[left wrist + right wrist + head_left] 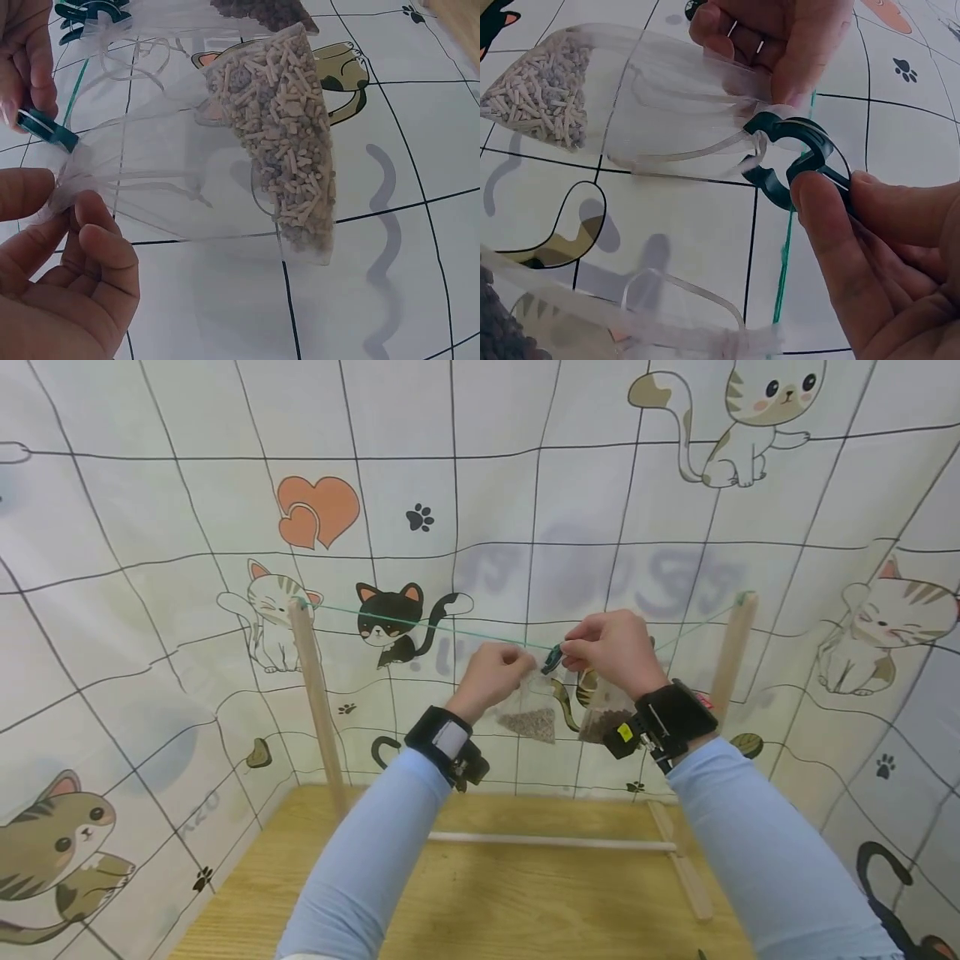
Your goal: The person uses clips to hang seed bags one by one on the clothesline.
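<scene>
In the head view my left hand (489, 679) pinches the gathered top of a sheer drawstring bag (289, 142) filled with pale pellets. My right hand (617, 652), just beside it, squeezes a dark green clothespin (772, 189) between thumb and fingers. The clothespin's jaws stand apart at the bag's top edge, close to the thin green line (420, 623). A second sheer bag of dark brown pellets (262, 13) hangs to the right. Near its top in the left wrist view is another green clothespin (90, 15).
The line runs between two upright wooden posts, a left one (318, 702) and a right one (733, 656), and sags toward my hands. Below, a white rod (555, 841) joins a wooden foot (682, 864) on the wooden table (525, 902). A cat-print sheet (487, 502) hangs behind.
</scene>
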{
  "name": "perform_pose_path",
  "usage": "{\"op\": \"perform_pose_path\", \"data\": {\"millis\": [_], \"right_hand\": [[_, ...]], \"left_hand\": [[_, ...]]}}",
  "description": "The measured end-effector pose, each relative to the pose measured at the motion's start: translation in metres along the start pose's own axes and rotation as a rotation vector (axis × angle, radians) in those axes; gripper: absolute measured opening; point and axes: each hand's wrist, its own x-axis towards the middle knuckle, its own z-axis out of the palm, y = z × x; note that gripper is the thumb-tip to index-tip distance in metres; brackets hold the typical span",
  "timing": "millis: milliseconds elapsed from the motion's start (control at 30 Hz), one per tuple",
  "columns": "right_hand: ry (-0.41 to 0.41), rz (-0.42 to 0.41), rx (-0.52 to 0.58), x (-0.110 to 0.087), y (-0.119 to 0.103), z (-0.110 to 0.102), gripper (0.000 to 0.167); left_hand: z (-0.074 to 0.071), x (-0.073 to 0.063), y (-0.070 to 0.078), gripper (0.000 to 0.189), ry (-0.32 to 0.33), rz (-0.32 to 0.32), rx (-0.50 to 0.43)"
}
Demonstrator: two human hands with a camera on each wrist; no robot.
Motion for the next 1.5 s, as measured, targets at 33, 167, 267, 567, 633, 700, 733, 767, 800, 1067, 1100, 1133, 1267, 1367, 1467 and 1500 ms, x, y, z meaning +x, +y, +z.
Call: {"op": "perform_pose_path", "data": {"millis": [33,167,267,567,633,700,733,767,800,1067,1100,1133,1267,1367,1467,1500], "right_hand": [[-0.016,0.019,0.013,0.001,0.0,0.0,0.02],[-0.052,0.065,0.068,0.003,0.001,-0.003,0.021],[-0.065,0.068,0.079,0.004,0.001,-0.003,0.022],[-0.133,0.098,-0.032,0.007,-0.003,0.004,0.039],[-0.159,0.103,-0.065,0.007,-0.003,0.004,0.048],[-0.179,0.102,-0.076,0.007,-0.003,0.004,0.054],[-0.184,0.096,-0.078,0.007,-0.003,0.004,0.056],[-0.189,0.09,-0.076,0.007,-0.003,0.004,0.056],[-0.194,0.087,-0.073,0.007,-0.003,0.004,0.057],[-0.261,0.033,-0.064,0.0,-0.002,-0.002,0.056],[-0.271,0.017,-0.074,-0.002,-0.003,-0.004,0.057],[-0.276,0.003,-0.082,-0.005,-0.004,-0.006,0.057],[-0.25,-0.079,-0.161,-0.022,-0.008,-0.02,0.053],[-0.177,-0.16,-0.215,-0.041,-0.007,-0.027,0.046],[-0.075,-0.265,-0.235,-0.063,0.002,-0.028,0.038],[-0.037,-0.304,-0.243,-0.071,0.006,-0.026,0.036]], "left_hand": [[0.0,0.0,0.0,0.027,0.003,-0.003,0.0],[0.003,0.0,0.001,0.026,0.023,-0.018,0.009],[0.004,0.002,0.002,0.024,0.041,-0.008,0.003],[0.004,0.002,0.0,0.017,0.026,0.059,-0.072],[0.004,0.001,-0.001,0.017,0.031,0.056,-0.054],[0.004,0.0,-0.001,0.019,0.041,0.053,-0.032],[0.004,0.0,-0.002,0.019,0.047,0.063,-0.02],[0.004,-0.001,-0.002,0.02,0.051,0.074,0.001],[0.004,-0.002,-0.003,0.021,0.054,0.085,0.026],[-0.002,-0.024,-0.015,0.031,0.041,0.106,0.175],[-0.005,-0.029,-0.017,0.033,0.044,0.093,0.186],[-0.008,-0.035,-0.02,0.033,0.048,0.087,0.194],[-0.02,-0.062,-0.032,0.035,0.072,0.07,0.228],[-0.028,-0.085,-0.042,0.037,0.099,0.055,0.239],[-0.033,-0.106,-0.054,0.036,0.135,0.05,0.249],[-0.033,-0.113,-0.058,0.036,0.152,0.053,0.253]]}}
